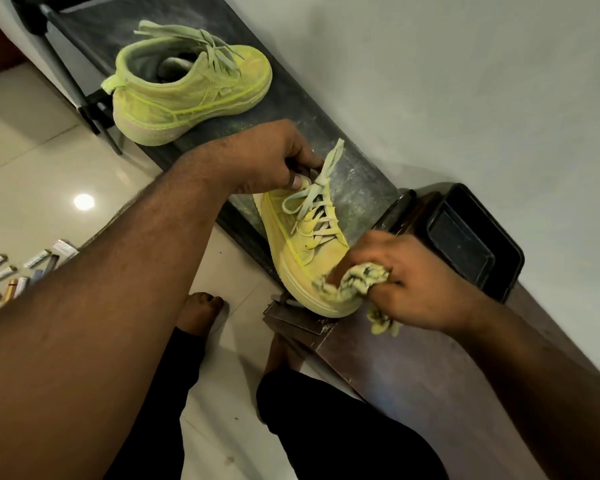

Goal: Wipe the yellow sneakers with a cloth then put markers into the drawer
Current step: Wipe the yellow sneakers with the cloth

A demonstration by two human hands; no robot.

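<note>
Head view: the left hand (267, 157) is closed around the collar end of the nearer yellow lace-up sneaker (302, 244), fingers curled in at the top by the loose pale laces, steadying it. The right hand (406, 282) is clenched on a crumpled yellow-green patterned cloth (357, 282), pressing it against the toe and sole edge of that sneaker; a tail of the cloth hangs below the hand. This sneaker sits tilted on the near end of a dusty dark stone slab (354, 178), its toe overhanging a small brown wooden block (298, 320) at the slab's edge. The second yellow high-top sneaker (187, 88) stands upright at the far end of the same slab, well apart from the first, laces undone, surface dusty. Right of the held sneaker, a black rectangular tray (475, 237) rests on a dark brown wooden surface (413, 372) against the pale wall (465, 81). At far left on the glossy cream tiled floor (32, 161), a scatter of markers (21, 268) lies loose, mostly white-bodied, one gold-coloured; details blurred. Bare feet and black trouser legs (326, 427) of the person show at the bottom, standing on the tiles. No drawer is identifiable.
</note>
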